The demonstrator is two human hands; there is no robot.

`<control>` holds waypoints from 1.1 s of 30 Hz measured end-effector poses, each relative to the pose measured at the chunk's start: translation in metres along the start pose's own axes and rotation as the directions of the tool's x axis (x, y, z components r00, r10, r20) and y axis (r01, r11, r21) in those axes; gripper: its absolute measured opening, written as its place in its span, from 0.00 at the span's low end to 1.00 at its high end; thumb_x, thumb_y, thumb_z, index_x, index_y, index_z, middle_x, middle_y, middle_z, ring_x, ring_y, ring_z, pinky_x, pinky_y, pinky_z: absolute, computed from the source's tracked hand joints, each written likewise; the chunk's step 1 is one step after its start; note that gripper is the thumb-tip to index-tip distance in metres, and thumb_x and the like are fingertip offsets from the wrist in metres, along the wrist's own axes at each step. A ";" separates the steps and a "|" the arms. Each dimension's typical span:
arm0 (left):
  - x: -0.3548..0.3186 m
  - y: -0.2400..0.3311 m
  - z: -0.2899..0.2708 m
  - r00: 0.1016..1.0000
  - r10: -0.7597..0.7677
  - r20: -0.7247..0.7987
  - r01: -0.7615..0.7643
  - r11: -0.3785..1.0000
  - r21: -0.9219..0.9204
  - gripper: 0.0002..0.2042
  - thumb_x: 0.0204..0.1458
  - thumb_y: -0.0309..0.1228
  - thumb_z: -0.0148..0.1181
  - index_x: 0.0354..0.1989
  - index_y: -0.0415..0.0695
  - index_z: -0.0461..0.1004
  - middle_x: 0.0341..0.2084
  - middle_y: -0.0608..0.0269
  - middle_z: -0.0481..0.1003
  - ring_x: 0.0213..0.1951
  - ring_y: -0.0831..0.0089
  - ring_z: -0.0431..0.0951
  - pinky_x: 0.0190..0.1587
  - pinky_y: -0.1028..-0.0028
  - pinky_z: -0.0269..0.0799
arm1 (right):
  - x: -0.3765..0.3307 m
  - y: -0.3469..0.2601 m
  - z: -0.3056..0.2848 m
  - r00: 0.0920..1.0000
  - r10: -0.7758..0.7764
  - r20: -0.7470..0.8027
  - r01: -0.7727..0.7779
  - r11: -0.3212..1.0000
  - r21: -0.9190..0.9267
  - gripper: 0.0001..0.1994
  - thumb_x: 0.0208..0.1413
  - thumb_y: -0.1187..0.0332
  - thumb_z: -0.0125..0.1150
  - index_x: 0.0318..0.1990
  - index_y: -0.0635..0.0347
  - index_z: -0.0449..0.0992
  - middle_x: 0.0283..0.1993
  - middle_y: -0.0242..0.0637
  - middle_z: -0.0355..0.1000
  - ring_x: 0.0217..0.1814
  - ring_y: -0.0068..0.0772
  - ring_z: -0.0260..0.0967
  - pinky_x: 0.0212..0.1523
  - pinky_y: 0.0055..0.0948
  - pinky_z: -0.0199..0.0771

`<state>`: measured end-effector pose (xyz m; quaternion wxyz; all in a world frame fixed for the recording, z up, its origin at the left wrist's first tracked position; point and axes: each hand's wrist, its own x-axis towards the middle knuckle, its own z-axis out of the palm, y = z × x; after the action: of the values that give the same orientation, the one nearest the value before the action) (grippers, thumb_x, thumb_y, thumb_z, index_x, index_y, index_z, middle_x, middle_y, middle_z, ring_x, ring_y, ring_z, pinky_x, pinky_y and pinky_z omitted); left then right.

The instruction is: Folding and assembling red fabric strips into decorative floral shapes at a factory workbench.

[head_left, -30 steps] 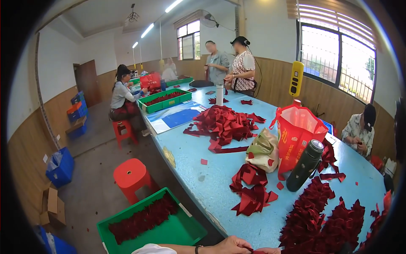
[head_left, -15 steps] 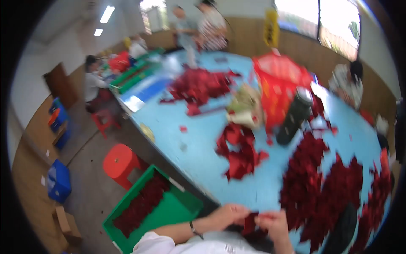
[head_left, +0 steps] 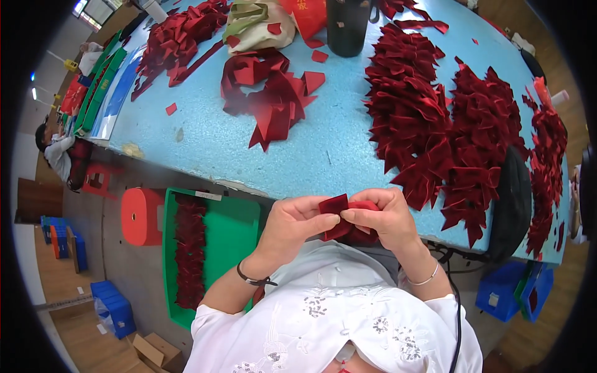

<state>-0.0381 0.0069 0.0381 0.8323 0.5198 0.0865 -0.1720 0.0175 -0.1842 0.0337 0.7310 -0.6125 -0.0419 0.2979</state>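
Note:
Between my fingers, at the table's near edge, is a dark red velvet ribbon piece [head_left: 336, 205], folded like a bow. My left hand [head_left: 287, 229] pinches its left part between thumb and fingers. My right hand [head_left: 393, 219] pinches the right part, where a brighter red side shows. Both thumbs meet at the middle and hide the centre of the folds. Beyond the hands, loose red ribbon strips [head_left: 273, 93] lie on the blue table [head_left: 336, 149]. To the right stand dense rows of finished-looking red bows [head_left: 407, 105].
A green crate [head_left: 230, 233] with a row of red bows sits at my left, beside a red stool [head_left: 140, 217]. On the table are a dark bottle [head_left: 347, 28], a cream cloth bag [head_left: 267, 28] and a black object [head_left: 510, 208]. A person [head_left: 59, 152] sits far left.
The view has tilted down, so my hands and the table's near part show higher in the picture. Both hands still hold the ribbon piece, now with thumbs together at its middle.

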 end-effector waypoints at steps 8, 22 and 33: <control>0.002 -0.017 -0.001 0.985 0.085 -0.149 -0.069 0.992 0.108 0.08 0.52 0.24 0.63 0.39 0.35 0.79 0.32 0.61 0.80 0.33 0.78 0.77 0.39 0.79 0.73 | -0.002 0.004 -0.005 0.998 -0.034 0.060 0.044 0.982 -0.182 0.07 0.46 0.72 0.70 0.31 0.65 0.81 0.20 0.24 0.70 0.21 0.11 0.60 0.20 0.15 0.56; -0.001 -0.020 0.001 0.965 0.100 -0.243 -0.089 0.994 0.056 0.06 0.51 0.25 0.64 0.33 0.35 0.80 0.28 0.62 0.79 0.30 0.80 0.76 0.36 0.80 0.71 | 0.000 0.005 -0.005 0.994 -0.025 0.106 0.048 0.974 -0.223 0.09 0.45 0.69 0.72 0.31 0.64 0.82 0.17 0.23 0.68 0.19 0.10 0.57 0.19 0.17 0.53; -0.006 -0.020 -0.001 0.946 0.165 -0.278 -0.124 0.980 0.158 0.07 0.52 0.28 0.64 0.30 0.36 0.80 0.25 0.66 0.78 0.28 0.84 0.73 0.33 0.82 0.69 | -0.001 0.002 0.002 0.991 0.030 0.127 0.001 0.972 -0.237 0.08 0.46 0.69 0.68 0.31 0.65 0.82 0.18 0.24 0.70 0.21 0.10 0.58 0.21 0.17 0.56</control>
<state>-0.0510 0.0010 0.0227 0.7831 0.6006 0.1569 -0.0381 0.0153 -0.1830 0.0325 0.6465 -0.6747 -0.1200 0.3353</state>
